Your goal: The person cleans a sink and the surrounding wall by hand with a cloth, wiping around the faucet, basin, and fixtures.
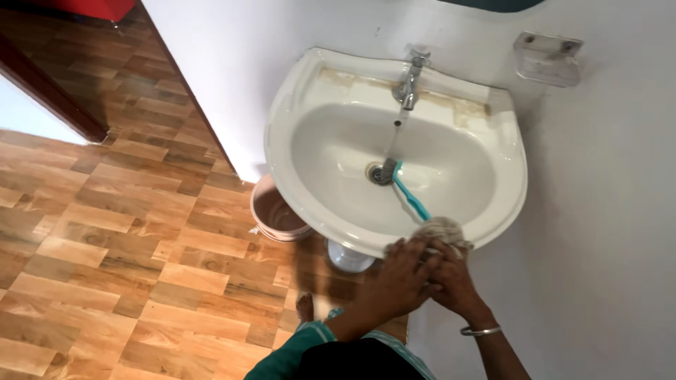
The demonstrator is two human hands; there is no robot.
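White porcelain fills the middle of my view: a wall-mounted sink [493,211] with brownish stains along its back ledge, and a metal tap [408,84] letting a thin stream of water [396,137] fall toward the drain [379,174]. I see my two hands meeting at the front rim of the sink. My left hand [398,278] lies over the top, fingers curled down, and my right hand [451,281] sits just beside and partly under it, a thin metal bangle [481,330] on that wrist. Together they are closed around a bunched pale cloth [442,229], which rests on the rim and seems wrapped about the handle end of a teal brush [410,197]. The brush slants across the bowl, its head down near the drain, right where the water lands. I cannot tell exactly which fingers press on the brush handle, since the cloth and my left hand cover that spot. Under the sink's left side, a pink bucket [278,214] stands on the wood-pattern floor [105,267], and a white pipe fitting [348,257] shows below the bowl. On the white wall to the right hangs a clear soap holder [548,60]. My green sleeve [296,352] shows at the bottom edge.
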